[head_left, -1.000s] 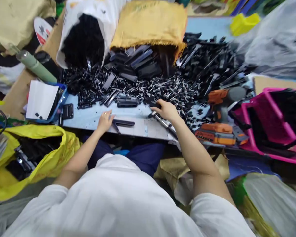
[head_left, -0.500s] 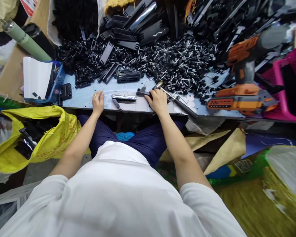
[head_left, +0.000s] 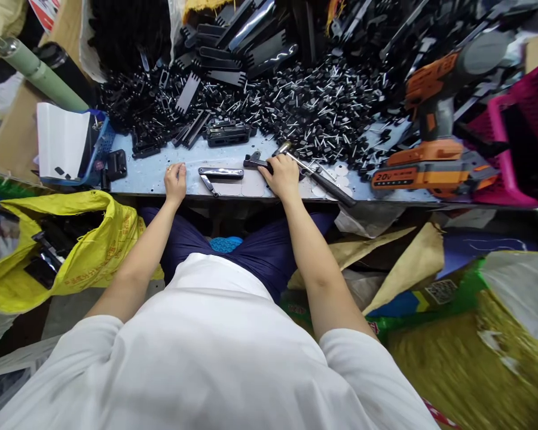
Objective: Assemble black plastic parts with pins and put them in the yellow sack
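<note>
My left hand [head_left: 176,184] rests at the front edge of the bench, fingers loosely bent, and I see nothing in it. My right hand [head_left: 285,175] lies over a black metal part [head_left: 254,160], its fingers closed on the right end; the left end with a small raised lug sticks out. Between the hands lies a long black hinged piece [head_left: 221,173] with a short arm folded out at its left end. A hammer [head_left: 330,189] with a dark handle lies just right of my right hand, its head close behind the fingers.
Small black parts and pins [head_left: 314,101] are heaped along the back. An orange cordless drill [head_left: 416,173] stands at the right beside a pink basket [head_left: 504,155]. To the left are a blue basket [head_left: 101,143] and, below the bench, a yellow sack [head_left: 112,239] with black parts.
The whole view has shifted slightly, so bench items appear a little further left and up. Both hands keep about the same places on the bench.
</note>
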The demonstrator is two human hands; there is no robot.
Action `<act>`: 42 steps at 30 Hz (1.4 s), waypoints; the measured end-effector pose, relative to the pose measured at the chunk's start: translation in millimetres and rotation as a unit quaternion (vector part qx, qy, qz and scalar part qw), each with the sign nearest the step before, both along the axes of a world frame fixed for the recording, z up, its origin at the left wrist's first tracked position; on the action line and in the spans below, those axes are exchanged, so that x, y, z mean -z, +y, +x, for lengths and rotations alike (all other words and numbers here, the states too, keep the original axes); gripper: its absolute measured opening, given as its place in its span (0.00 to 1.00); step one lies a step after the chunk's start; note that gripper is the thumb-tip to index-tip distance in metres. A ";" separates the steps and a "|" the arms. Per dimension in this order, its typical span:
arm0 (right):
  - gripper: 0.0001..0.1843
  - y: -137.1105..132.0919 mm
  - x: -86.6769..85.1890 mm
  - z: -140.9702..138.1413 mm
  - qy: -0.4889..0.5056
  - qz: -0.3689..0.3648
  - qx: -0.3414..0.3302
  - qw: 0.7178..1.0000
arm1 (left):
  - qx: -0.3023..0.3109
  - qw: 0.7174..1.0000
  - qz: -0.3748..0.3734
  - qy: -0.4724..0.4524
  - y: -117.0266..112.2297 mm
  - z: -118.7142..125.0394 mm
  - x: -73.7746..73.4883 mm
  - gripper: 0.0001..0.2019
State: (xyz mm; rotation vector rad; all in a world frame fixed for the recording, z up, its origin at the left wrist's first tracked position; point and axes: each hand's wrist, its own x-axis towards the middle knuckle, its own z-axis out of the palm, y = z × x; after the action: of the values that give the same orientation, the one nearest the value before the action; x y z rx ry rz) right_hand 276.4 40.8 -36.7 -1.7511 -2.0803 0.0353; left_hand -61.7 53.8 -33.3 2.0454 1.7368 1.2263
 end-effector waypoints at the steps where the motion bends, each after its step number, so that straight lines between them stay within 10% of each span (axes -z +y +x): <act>1: 0.21 -0.1 0.2 -0.3 -0.002 0.001 0.001 1.000 | 0.000 1.000 0.002 0.000 -0.4 0.1 -0.2 0.26; 36: 0.20 5.4 -8.5 2.1 0.016 -0.004 0.009 1.000 | 0.021 0.997 -0.018 0.071 -6.2 7.8 -6.0 0.18; 42: 0.19 6.0 -13.4 1.4 0.012 -0.006 -0.003 1.000 | 0.028 0.993 0.002 0.116 -7.3 25.8 -27.9 0.17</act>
State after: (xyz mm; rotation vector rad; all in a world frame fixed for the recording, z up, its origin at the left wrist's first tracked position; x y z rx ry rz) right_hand 277.7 46.8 -23.4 -1.7427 -2.0723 0.0714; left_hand -35.9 46.5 -5.5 2.3003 1.7581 1.0110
